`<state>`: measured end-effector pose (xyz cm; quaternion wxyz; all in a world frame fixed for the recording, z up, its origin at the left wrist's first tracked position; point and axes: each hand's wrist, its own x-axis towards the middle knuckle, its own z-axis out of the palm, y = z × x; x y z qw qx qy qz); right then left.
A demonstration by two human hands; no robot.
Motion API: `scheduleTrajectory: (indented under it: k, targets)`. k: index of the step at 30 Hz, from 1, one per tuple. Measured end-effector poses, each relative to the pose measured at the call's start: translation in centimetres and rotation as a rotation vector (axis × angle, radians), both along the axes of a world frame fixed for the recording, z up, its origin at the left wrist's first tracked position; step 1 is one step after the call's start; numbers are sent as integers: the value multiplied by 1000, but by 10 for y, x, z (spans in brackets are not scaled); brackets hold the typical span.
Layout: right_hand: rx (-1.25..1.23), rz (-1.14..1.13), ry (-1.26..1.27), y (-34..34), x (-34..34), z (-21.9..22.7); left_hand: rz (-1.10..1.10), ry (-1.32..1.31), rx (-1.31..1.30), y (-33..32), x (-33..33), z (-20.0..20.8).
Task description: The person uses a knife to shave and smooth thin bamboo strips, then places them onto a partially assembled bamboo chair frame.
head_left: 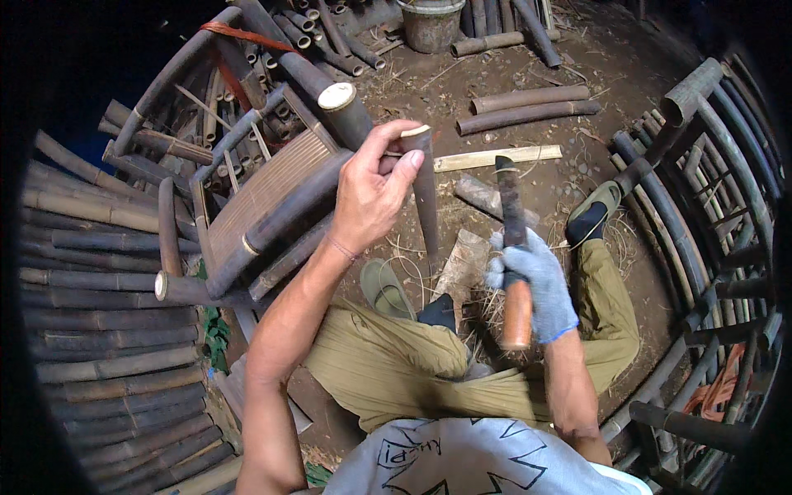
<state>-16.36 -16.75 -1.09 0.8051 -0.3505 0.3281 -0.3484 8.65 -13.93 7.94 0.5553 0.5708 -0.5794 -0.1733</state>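
My left hand (373,183), bare, is closed around the top of a dark split bamboo piece (424,206) that stands upright, its pale cut end facing up. In a grey-blue knitted glove, my right hand (543,285) grips a machete-like knife (512,206) by its wooden handle. The dark blade points up and away from me, apart from the bamboo. Left of my left hand stands a bamboo chair (285,198) with a slatted surface; a thick pole with a pale sawn end is part of it. A pale wooden board (464,257) lies on the ground between my legs.
Stacked bamboo poles (124,318) line the left side. Bamboo frames (718,272) and curved poles crowd the right. On the dirt floor lie two dark bamboo pieces (528,107), a pale strip (499,157) and shavings. A bucket (431,29) stands at the back.
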Motion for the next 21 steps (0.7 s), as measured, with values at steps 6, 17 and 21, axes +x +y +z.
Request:
scheduleTrajectory:
  k: [6, 17, 21]
  targets:
    - [-238, 83, 399, 37, -22, 36, 5, 60, 125, 9, 14, -63]
    - [-1003, 185, 700, 56, 13, 45, -86, -103, 33, 14, 10, -77]
    - [-1005, 200, 710, 58, 19, 44, -106, -119, -15, 13, 8, -75]
